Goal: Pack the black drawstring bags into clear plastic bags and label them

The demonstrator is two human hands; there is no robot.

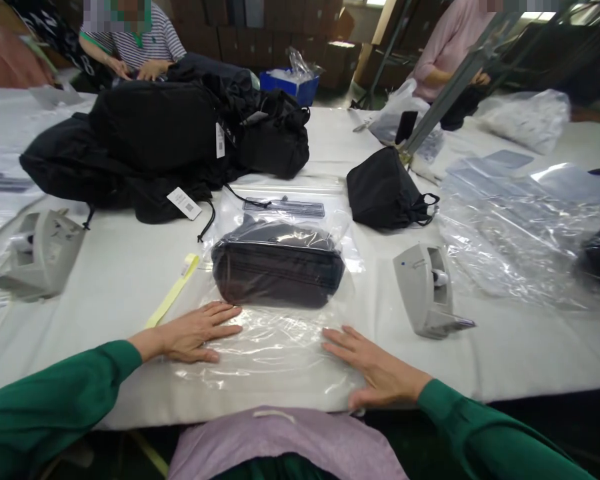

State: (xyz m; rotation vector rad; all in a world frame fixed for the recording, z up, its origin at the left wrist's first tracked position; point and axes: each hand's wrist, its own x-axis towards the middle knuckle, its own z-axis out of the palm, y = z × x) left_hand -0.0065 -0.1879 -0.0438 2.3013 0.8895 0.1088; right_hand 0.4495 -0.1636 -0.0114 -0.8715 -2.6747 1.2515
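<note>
Black pouch point(277, 270): already bagged; clear film point(275, 353) seemingly left unfolded.
Left hand point(193, 333): laid below pouch, fingers spread.
Right hand point(375, 367): laid below-right, fingers spread.

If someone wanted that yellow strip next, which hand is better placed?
Probably the left hand: the yellow strip lies right by its wrist, while the right hand is across the clear bag, farther away.

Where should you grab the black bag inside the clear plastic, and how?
Probably grip the black bag at both ends through the clear plastic, left hand from the left, right hand from the right: it lies crosswise, both ends unblocked.
</note>
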